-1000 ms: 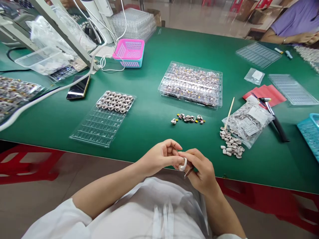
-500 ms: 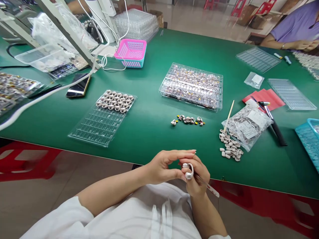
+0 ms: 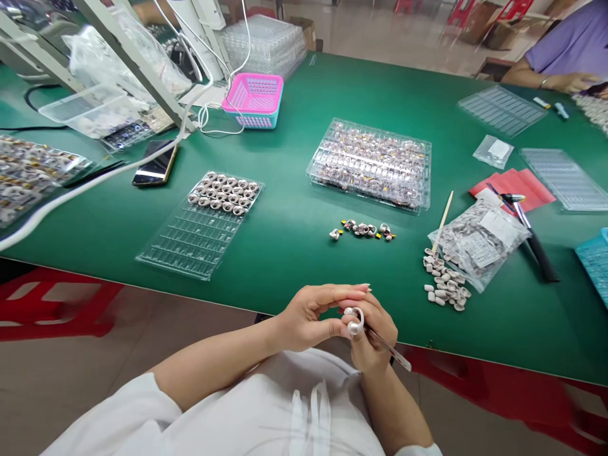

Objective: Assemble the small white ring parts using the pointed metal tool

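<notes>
Both hands meet in front of my body, just off the table's near edge. Between them is a white C-shaped ear-clip earphone (image 3: 354, 327) with a rounded, shiny end. My left hand (image 3: 316, 320) has its thumb against the earphone, and its fingers reach over to the right fingertips. My right hand (image 3: 375, 339) pinches the earphone with thumb and fingers. A thin flat metal tool (image 3: 398, 360), perhaps tweezers, pokes out of the right palm toward the lower right; its other end is hidden. Beyond the hands lie several similar earphones (image 3: 363, 229) with yellow tabs.
A half-filled clear tray (image 3: 180, 244) lies left, stacked filled trays (image 3: 370, 161) ahead. Right are loose pale shells (image 3: 446, 285), a bag of parts (image 3: 484, 237), a hammer (image 3: 536, 247) and a blue basket (image 3: 593, 266). A pink basket (image 3: 254, 95) stands back left; another person's arm (image 3: 522, 73) rests far right.
The view has shifted slightly, so the table things sit a little further right. Both hands keep their hold, and the earphone has turned slightly between the fingers.
</notes>
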`<state>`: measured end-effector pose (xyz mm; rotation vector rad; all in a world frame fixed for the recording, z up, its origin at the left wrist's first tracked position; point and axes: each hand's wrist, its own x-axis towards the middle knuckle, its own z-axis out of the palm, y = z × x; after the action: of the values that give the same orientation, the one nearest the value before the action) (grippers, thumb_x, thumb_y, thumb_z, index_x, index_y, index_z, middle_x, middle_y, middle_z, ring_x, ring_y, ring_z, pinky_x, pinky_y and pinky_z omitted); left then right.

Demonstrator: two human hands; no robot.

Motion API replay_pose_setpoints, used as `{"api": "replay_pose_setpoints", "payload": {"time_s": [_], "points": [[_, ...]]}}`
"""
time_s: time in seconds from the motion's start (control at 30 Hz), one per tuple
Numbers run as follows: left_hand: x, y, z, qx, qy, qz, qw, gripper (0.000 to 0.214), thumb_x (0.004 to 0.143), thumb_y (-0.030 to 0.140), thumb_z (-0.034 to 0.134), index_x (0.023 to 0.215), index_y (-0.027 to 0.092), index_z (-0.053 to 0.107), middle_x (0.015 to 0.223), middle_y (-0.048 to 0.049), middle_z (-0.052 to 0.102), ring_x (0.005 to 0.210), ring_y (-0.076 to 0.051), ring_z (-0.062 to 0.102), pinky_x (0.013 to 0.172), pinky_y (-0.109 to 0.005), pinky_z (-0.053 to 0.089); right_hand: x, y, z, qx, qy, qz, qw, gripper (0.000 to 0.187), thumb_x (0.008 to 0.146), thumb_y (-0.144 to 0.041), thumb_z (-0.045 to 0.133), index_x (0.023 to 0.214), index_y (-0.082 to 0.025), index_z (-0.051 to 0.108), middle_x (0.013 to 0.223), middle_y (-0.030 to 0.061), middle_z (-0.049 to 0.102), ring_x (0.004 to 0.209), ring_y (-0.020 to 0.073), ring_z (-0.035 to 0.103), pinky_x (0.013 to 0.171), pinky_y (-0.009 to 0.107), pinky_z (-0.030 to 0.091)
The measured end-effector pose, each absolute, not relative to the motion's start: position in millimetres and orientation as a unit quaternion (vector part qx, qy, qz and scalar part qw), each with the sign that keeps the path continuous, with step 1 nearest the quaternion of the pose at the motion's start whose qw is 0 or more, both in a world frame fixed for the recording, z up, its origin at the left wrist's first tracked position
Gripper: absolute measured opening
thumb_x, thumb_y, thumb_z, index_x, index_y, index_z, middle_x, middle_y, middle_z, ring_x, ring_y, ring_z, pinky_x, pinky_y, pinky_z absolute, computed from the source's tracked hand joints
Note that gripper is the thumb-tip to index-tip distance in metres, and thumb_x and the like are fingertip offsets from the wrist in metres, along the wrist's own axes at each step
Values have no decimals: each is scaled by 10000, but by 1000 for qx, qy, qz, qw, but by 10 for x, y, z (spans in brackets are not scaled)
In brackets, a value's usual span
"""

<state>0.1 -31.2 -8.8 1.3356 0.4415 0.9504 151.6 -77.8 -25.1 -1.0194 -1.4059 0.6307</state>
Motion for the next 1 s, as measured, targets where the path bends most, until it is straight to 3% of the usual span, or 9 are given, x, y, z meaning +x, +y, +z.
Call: {"api": "replay_pose_setpoints", "payload": {"time_s": [0.13, 0.27, 0.33, 0.43, 0.53, 0.77, 1.0], "points": [[-39, -248, -21, 654, 221, 367, 624, 493, 864, 211, 726, 1343, 199, 612, 1404, -188, 612, 1306, -303, 589, 1082, -417, 502, 1620, -724, -188, -445, -650, 272, 553, 132, 916, -189, 607, 1016, -222, 686, 919, 58, 708, 812, 190, 682, 717, 311, 562], [-57, -222, 56, 749, 261, 367, 486, 599, 767, 286, 823, 1316, 207, 597, 1381, -184, 615, 1287, -303, 586, 1075, -453, 491, 1743, -676, -163, -472, -695, 224, 493, 231, 909, -91, 582, 1096, -206, 653, 901, 53, 677, 761, 149, 662, 645, 252, 542], [-44, -235, 80, 775, 292, 388, 405, 477, 777, 309, 808, 1215, 208, 649, 1268, -162, 653, 1203, -285, 608, 1021, -454, 515, 1787, -671, -180, -483, -712, 195, 470, 265, 916, -94, 579, 1150, -203, 638, 903, 58, 670, 748, 143, 655, 632, 247, 540], [-17, -265, 105, 779, 325, 403, 353, 161, 861, 260, 698, 1009, 198, 705, 964, -97, 675, 937, -215, 637, 839, -367, 557, 1826, -682, -210, -484, -743, 138, 442, 312, 917, -140, 605, 1225, -190, 616, 922, 82, 683, 770, 161, 673, 623, 254, 552], [-5, -279, 134, 740, 362, 374, 426, 79, 887, 237, 651, 912, 178, 697, 836, -69, 680, 806, -180, 631, 763, -312, 534, 1838, -695, -207, -486, -759, 65, 428, 370, 905, -130, 620, 1271, -182, 605, 933, 99, 703, 773, 170, 692, 608, 249, 555], [9, -195, 117, 406, 387, 281, 779, 256, 798, 340, 764, 776, 131, 619, 711, -13, 652, 627, -112, 603, 645, -247, 524, 1784, -720, -130, -473, -750, 46, 461, 506, 885, -100, 652, 1371, -217, 571, 975, 92, 720, 820, 169, 711, 686, 253, 591], [36, -208, 46, 274, 345, 206, 874, 251, 740, 288, 809, 793, 110, 640, 694, -20, 638, 605, -113, 609, 601, -248, 522, 1731, -730, -170, -443, -722, 168, 504, 362, 947, -177, 571, 1303, -228, 608, 969, 84, 664, 841, 172, 677, 692, 287, 595]]}}
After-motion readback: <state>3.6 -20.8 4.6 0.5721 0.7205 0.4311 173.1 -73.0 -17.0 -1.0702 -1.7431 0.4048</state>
